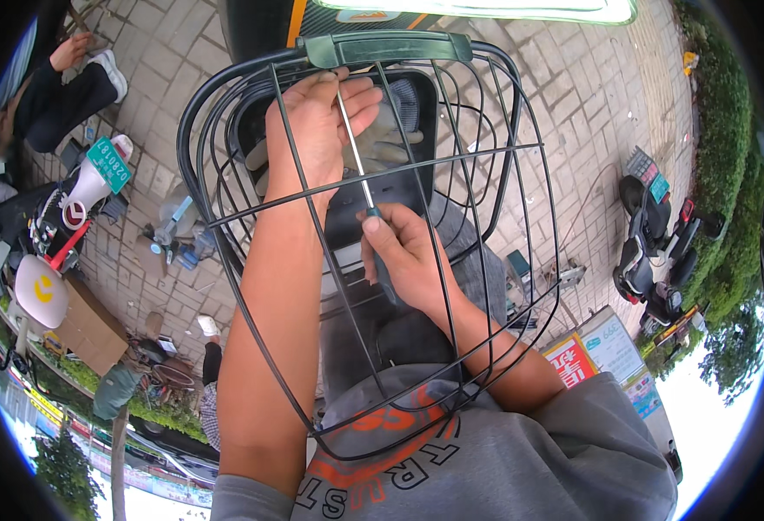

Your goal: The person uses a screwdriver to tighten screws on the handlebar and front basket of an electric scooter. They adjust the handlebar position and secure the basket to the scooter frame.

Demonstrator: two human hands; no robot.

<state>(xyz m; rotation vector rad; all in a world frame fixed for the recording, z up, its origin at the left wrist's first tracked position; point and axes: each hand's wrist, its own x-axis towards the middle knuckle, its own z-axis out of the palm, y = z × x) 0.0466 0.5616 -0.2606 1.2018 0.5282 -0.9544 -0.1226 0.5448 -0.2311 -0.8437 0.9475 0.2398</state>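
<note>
A black wire basket [377,163] fills the middle of the view, with a dark green plastic grip [388,50] across its far rim. Through its wires both hands show. My right hand [406,256] is closed around the dark handle of a screwdriver [357,156], whose metal shaft points up toward the green grip. At the shaft's tip, just under the grip, is my left hand [319,122], palm turned up. Its thumb and forefinger come together by the tip while the other fingers stretch out behind the shaft; anything small pinched there is hidden.
Below the basket sits a black bin [347,227] with grey work gloves [386,143] in it. Scooters [651,243] stand at the right, and a white scooter [86,187] with a green plate at the left. A seated person [60,108] is at the upper left.
</note>
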